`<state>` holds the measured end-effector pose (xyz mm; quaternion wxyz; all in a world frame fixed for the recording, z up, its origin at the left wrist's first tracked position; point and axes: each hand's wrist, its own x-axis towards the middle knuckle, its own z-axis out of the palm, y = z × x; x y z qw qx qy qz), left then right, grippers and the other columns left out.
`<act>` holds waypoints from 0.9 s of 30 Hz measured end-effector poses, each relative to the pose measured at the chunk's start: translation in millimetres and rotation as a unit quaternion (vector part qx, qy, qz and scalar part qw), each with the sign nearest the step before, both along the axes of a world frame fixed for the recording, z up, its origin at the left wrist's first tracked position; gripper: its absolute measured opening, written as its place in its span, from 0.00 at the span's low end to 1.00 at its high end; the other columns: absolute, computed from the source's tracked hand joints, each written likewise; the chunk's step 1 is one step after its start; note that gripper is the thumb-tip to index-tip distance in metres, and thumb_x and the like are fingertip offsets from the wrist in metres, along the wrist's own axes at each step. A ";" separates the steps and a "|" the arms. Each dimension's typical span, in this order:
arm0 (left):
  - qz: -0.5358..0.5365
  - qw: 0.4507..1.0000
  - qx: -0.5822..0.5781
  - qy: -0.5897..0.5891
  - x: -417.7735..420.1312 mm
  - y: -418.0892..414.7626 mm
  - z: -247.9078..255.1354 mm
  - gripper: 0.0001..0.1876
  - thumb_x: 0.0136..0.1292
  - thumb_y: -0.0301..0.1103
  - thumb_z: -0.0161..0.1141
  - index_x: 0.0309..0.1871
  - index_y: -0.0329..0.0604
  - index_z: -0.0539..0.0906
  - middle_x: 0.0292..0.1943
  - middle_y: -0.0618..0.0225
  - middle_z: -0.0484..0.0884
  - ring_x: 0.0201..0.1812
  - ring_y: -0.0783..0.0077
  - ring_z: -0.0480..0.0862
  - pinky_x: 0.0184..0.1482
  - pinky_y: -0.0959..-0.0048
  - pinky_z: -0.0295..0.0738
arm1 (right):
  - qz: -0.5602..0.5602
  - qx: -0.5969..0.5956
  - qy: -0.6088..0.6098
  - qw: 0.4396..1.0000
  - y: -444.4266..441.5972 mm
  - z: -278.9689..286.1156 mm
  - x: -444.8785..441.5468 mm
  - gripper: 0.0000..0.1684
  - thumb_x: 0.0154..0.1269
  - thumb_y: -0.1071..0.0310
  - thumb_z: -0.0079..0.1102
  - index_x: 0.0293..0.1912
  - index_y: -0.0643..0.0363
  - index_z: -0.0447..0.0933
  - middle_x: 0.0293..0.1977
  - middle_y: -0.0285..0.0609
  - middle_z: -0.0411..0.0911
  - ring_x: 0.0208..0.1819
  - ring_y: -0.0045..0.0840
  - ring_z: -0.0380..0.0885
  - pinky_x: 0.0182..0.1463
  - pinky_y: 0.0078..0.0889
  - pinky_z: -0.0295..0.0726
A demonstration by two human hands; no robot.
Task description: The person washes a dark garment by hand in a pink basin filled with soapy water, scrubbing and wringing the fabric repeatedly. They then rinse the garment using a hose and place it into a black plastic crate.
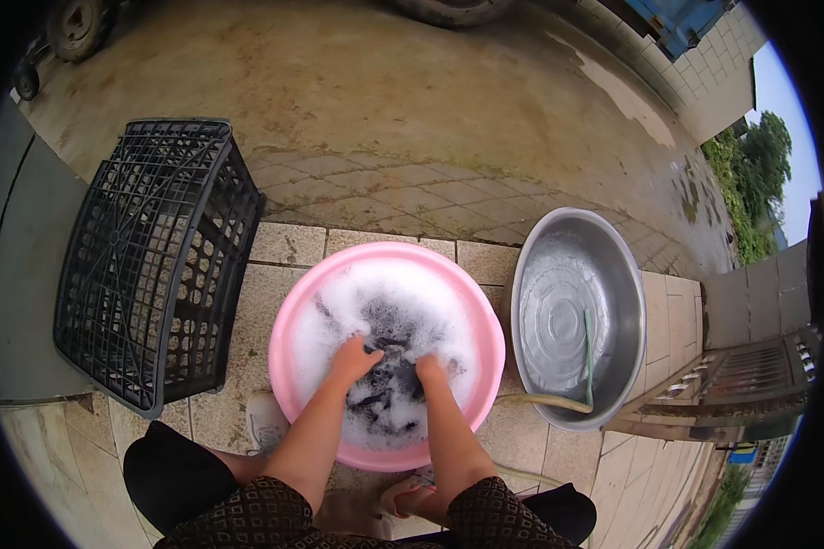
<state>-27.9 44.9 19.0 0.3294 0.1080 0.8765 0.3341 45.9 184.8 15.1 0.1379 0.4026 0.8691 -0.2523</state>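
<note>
A round pink plastic basin [283,329] stands on the tiles between my feet, filled with white suds. Dark wet cloth [402,377] shows through the foam in its middle. My left hand [354,358] is at the cloth, thumb spread towards the right, fingertips sunk in suds. Just right of it, my right hand [430,369] reaches down beside the cloth, its fingers hidden by foam. Whether either hand grips the cloth does not show.
On the right stands a metal basin [577,233] holding water, with a hose [549,400] running over its rim. A black plastic crate [172,274] rests on the left. Wet concrete ground [384,89] lies beyond the tiles; wheels show at the top.
</note>
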 end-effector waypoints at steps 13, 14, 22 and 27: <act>0.328 0.636 0.598 -0.362 -15.4 -7.6 13.3 0.17 0.61 0.40 0.43 0.45 0.37 0.73 0.37 0.62 0.77 0.36 0.69 0.77 0.38 0.71 0.75 | 0.177 -0.030 0.343 0.922 -91.5 110.9 -27.6 0.20 0.44 0.54 0.59 0.26 0.64 0.74 0.20 0.52 0.74 0.23 0.40 0.74 0.27 0.34 0.72; 0.363 0.595 0.601 -0.391 -9.5 -12.1 12.8 0.16 0.60 0.39 0.43 0.44 0.36 0.73 0.36 0.62 0.77 0.35 0.69 0.78 0.37 0.71 0.75 | 0.185 -0.012 0.348 0.919 -89.4 104.2 -28.2 0.19 0.45 0.55 0.59 0.24 0.63 0.73 0.19 0.52 0.73 0.21 0.40 0.73 0.25 0.34 0.72; 0.221 0.952 0.143 -0.156 -2.7 14.2 -1.7 0.22 0.59 0.38 0.50 0.53 0.36 0.65 0.48 0.55 0.70 0.50 0.60 0.70 0.49 0.66 0.67 | 0.119 0.135 0.069 0.981 -3.0 16.7 -20.1 0.19 0.53 0.50 0.48 0.30 0.56 0.74 0.26 0.50 0.75 0.29 0.43 0.75 0.34 0.42 0.72; 0.147 0.989 0.029 -0.012 -7.3 1.1 19.7 0.31 0.55 0.46 0.51 0.59 0.39 0.60 0.55 0.50 0.64 0.56 0.53 0.65 0.55 0.63 0.60 | 0.151 0.081 -0.130 0.977 3.4 -9.4 2.7 0.20 0.52 0.50 0.53 0.35 0.57 0.75 0.35 0.48 0.75 0.39 0.41 0.74 0.41 0.40 0.71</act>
